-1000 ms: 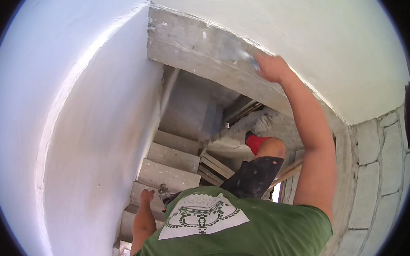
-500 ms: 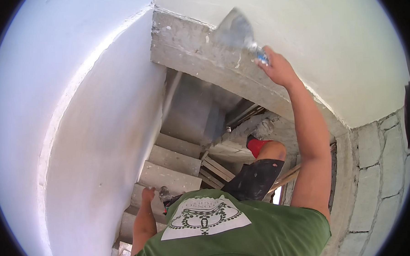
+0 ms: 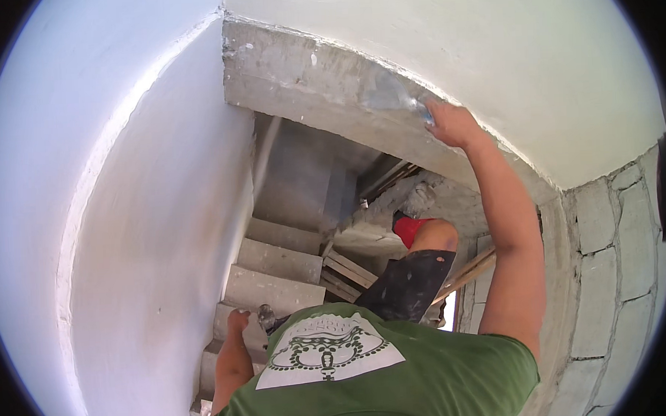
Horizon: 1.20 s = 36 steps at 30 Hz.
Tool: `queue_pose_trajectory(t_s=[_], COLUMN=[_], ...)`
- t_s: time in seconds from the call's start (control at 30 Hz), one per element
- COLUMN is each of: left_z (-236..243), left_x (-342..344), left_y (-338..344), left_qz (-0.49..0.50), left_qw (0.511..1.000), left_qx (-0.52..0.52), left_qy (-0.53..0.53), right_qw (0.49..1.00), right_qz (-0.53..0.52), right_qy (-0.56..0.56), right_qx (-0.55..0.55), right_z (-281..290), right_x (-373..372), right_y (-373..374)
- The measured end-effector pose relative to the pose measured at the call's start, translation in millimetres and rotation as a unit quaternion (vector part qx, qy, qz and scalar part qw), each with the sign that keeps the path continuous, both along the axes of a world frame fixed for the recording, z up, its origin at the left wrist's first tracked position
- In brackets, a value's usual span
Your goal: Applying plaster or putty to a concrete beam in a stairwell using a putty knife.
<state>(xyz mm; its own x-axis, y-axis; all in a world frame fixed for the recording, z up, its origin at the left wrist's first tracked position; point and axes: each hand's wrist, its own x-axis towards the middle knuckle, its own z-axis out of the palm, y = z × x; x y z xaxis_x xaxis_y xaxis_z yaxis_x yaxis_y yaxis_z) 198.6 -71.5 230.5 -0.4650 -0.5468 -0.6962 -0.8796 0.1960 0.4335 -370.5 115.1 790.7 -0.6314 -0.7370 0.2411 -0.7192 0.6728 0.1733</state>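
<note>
HEAD CAM: left fisheye, head-worn | AXIS: down over shirt (image 3: 459, 366) toward stairs (image 3: 273, 286) | RANGE: shirt nearest, stairs farther | FIELD: wide, right hand (image 3: 456, 124) upper, left hand (image 3: 237, 320) lower

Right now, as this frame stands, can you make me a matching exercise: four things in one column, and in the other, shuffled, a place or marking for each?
Things
1. Broad metal scraper with a blue handle
2. Green cloth T-shirt
3. Red fabric sock
4. Grey concrete-block wall

Places and markings
A. Worn below the bare knee
B. At the picture's right side
C. Gripped in the right hand
D. Bears a white printed patch

Pairs: 1-C, 2-D, 3-A, 4-B
</note>
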Motion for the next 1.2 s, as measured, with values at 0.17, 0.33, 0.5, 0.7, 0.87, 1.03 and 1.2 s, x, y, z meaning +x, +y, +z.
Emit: queue_pose_trajectory(t_s=[0.17, 0.33, 0.5, 0.7, 0.87, 1.03, 1.2], left_z=[-10.1, -30.0, -3.8, -12.7, -15.5, -28.5, 25.9], left_x=[-8.2, 2.7, -22.3, -6.3, -0.1, 23.9, -14.9], left_y=[-15.8, -23.2, -9.1, 2.0, 8.7, 5.2, -8.5], left_qz=[-0.075, -0.056, 0.103, 0.058, 0.077, -0.049, 0.046], left_qw=[0.997, 0.994, 0.993, 0.997, 0.995, 0.995, 0.999], left_qx=[-0.024, -0.071, 0.057, 0.049, 0.065, -0.039, 0.024], left_qy=[0.026, 0.06, 0.024, -0.002, -0.001, 0.073, 0.011], right_qw=[0.991, 0.981, 0.972, 0.992, 0.982, 0.994, 0.998], right_qz=[0.003, 0.028, 0.025, 0.04, 0.016, 0.024, -0.001], right_qy=[-0.107, -0.034, -0.11, -0.11, -0.065, -0.103, -0.048], right_qx=[-0.086, 0.189, -0.204, 0.041, -0.176, -0.014, -0.039], right_z=[25.4, 5.6, 18.6, 21.5, 6.2, 25.4, 7.5], right_x=[16.9, -5.4, 16.5, 9.8, 8.1, 6.1, 6.4], right_y=[-17.5, -11.9, -22.2, -18.5, -20.2, -27.1, -5.6])
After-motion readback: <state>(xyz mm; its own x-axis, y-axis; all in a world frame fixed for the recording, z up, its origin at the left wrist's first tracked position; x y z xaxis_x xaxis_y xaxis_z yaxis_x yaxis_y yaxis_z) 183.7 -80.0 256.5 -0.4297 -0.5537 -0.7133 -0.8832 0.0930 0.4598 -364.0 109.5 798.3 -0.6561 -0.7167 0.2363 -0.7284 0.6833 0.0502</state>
